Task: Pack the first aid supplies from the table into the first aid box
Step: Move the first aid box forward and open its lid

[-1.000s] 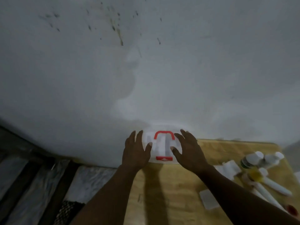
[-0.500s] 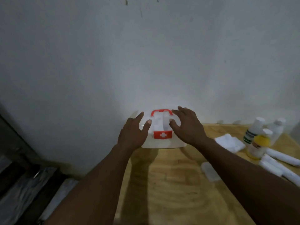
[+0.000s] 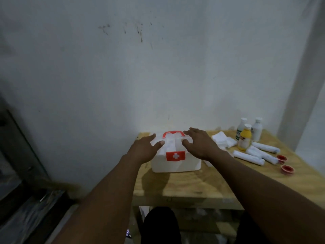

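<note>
A white first aid box point(image 3: 175, 164) with a red handle and a red cross latch stands closed at the back left of the wooden table point(image 3: 190, 187). My left hand point(image 3: 146, 149) rests flat on the left half of its lid, fingers spread. My right hand point(image 3: 200, 144) lies on the right half the same way. Right of the box lie folded white gauze point(image 3: 222, 140), three bottles point(image 3: 249, 133) (one yellow), rolled white bandages point(image 3: 255, 154) and two red caps point(image 3: 284, 163).
A grey wall point(image 3: 158, 67) rises directly behind the table. The table's left edge lies just left of the box, with a dark floor and a frame point(image 3: 21, 155) beyond. My legs point(image 3: 160, 226) show under the front edge.
The camera has tilted down and pulled back, so more of the table and the supplies show. Both hands stay on the box lid; their thumbs have spread slightly wider.
</note>
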